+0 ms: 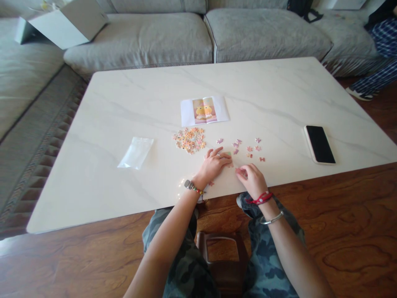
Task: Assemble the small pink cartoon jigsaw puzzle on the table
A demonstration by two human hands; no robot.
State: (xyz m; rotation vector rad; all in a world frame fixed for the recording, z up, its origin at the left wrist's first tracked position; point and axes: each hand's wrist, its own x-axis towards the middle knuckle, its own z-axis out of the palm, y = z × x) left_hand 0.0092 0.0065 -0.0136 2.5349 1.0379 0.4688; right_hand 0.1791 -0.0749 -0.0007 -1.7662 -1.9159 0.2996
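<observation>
Fingers of the left hand lie spread and loose over the tabletop, their tips resting at a green piece and a pinkish piece beside it; whether those two are joined I cannot tell. Thumb and forefinger of the right hand are pinched narrow on a small pink piece, just right of the left fingertips.

What seems likeliest to go wrong is slipping: the piece is tiny and the pinch covers most of it, so it could turn or drop. Pressing it sideways might push the pieces under the left fingertips out of line. Just below the left palm a loose reddish piece lies near the edge of the table; a drag of that wrist could sweep it to the floor. Beyond the right fingers the scattered pieces could be knocked about by a careless reach, and the heaped pile, up and left of the left fingers, could spread if brushed.

No brand, label or writing can be read: neither on the picture sheet beyond the left fingers, the clear bag far to their left, nor the dark-screened phone well right of the right fingers.
</observation>
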